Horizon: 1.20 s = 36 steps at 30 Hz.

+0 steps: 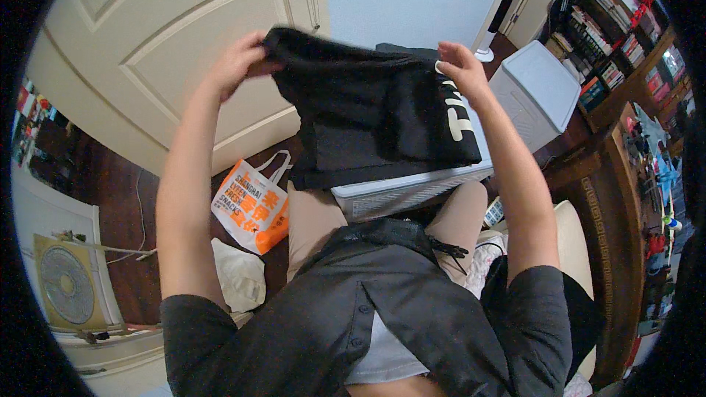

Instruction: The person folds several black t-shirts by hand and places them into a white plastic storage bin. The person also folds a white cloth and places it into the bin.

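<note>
A black garment with large white lettering (380, 105) lies over the pale lid of a plastic storage box (380, 196) in front of my knees. My left hand (242, 63) grips the garment's raised far-left corner between thumb and fingers; the hand is slightly blurred. At the garment's far-right edge, beside the lettering, is my right hand (463, 71), thumb and fingers apart; whether it pinches the cloth is not plain. Several layers of dark cloth show along the near edge. Folds hide most of the lid.
A cream panelled door (204, 49) stands ahead on the left. An orange and white bag (253, 207) and white cloth (240, 275) lie on the floor at left. Beyond my right arm are a second lidded box (535, 88), bookshelves (612, 27) and a carved wooden cabinet (601, 220).
</note>
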Motion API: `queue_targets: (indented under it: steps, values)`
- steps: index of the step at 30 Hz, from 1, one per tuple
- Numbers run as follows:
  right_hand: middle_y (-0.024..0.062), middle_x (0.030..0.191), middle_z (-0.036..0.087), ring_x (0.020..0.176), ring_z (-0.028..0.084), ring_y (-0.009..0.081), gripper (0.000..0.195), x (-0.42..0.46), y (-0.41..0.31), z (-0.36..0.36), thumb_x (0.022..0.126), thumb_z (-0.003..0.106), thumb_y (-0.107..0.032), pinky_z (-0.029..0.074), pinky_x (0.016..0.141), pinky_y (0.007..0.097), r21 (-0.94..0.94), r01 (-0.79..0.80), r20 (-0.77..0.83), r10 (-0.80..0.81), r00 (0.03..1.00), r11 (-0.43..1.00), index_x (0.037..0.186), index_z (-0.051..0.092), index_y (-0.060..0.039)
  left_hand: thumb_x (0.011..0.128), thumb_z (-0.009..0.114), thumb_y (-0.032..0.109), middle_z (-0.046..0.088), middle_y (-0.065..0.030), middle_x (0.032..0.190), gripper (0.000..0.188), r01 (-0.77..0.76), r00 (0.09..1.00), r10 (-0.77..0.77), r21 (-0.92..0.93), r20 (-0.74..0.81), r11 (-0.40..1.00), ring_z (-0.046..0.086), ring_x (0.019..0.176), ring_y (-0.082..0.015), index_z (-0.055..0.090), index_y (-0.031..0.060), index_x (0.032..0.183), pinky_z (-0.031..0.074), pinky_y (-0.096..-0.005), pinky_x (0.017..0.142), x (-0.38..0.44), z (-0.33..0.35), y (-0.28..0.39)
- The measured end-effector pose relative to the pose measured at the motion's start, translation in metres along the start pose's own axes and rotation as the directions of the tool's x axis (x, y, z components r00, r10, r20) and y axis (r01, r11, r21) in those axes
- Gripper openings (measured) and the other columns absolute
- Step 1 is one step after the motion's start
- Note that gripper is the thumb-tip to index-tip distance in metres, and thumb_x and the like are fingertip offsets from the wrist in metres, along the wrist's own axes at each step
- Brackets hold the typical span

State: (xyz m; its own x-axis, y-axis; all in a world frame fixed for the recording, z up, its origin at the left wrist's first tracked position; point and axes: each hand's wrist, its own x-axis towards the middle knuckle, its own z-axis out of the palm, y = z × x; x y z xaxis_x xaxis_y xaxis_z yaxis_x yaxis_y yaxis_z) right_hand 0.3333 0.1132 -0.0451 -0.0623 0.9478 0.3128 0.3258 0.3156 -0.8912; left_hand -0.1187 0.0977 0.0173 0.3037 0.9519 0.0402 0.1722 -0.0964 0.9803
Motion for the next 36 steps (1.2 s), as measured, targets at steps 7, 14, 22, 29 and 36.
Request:
queue_targets:
  steps: [7,14,22,29,36]
  values:
    - [0.0158,0.115,0.066,0.106,0.064,0.0266,0.036,-0.054,0.049,0.043,0.086,0.07,-0.017,0.05,0.093,0.0345,-0.238,-0.024,0.056,0.038,0.998,0.971,0.119,0.063,-0.0043,0.099,0.043,0.029,0.063,-0.0134,0.122,0.037,-0.066,0.913,-0.297,-0.819,-0.28,0.57,0.06,0.113,-0.0316,0.052,0.0063,0.128,0.047,-0.0557,0.099,-0.02,-0.025,-0.197]
    - [0.0271,0.138,0.049,0.126,0.051,0.0383,0.067,-0.106,0.012,0.101,0.075,0.072,-0.044,0.039,0.108,0.0459,-0.711,0.309,0.349,-0.065,0.935,0.631,0.125,0.061,-0.0014,0.098,0.05,0.039,0.058,-0.0078,0.113,0.035,-0.123,0.855,-0.399,-0.878,-0.331,0.463,0.06,0.102,-0.0277,0.047,0.0138,0.123,0.045,-0.0513,0.098,-0.035,0.033,-0.148]
    - [0.017,0.104,0.07,0.091,0.069,0.0323,0.026,-0.094,-0.009,0.071,0.082,0.061,-0.021,0.054,0.085,0.0409,-0.447,0.303,0.568,0.005,0.823,0.841,0.099,0.073,-0.0043,0.091,0.064,0.02,0.058,-0.0061,0.111,0.042,-0.069,0.899,-0.152,-0.476,-0.411,0.877,0.06,0.099,-0.0168,0.049,0.0071,0.128,0.054,-0.0353,0.078,-0.026,0.002,-0.153]
    - [0.0173,0.123,0.062,0.118,0.057,0.0348,0.041,-0.035,0.044,0.0,0.081,0.054,0.0,0.044,0.102,0.0372,-0.557,0.025,-0.028,-0.049,0.998,0.83,0.121,0.063,-0.0025,0.088,0.061,0.017,0.059,-0.01,0.106,0.03,0.04,0.808,-0.452,-0.73,-0.378,0.683,0.06,0.098,-0.0233,0.055,0.0056,0.115,0.054,-0.0399,0.081,-0.028,0.01,-0.188]
    - [0.02,0.12,0.063,0.114,0.058,0.037,0.042,-0.021,0.059,-0.009,0.08,0.061,-0.01,0.046,0.098,0.0426,-0.735,-0.041,-0.034,0.024,0.999,0.676,0.122,0.063,-0.0049,0.091,0.058,0.029,0.059,-0.0136,0.117,0.036,0.116,0.771,-0.628,-0.946,-0.106,0.302,0.059,0.107,-0.0303,0.054,0.0056,0.118,0.049,-0.0482,0.094,-0.036,0.012,-0.179]
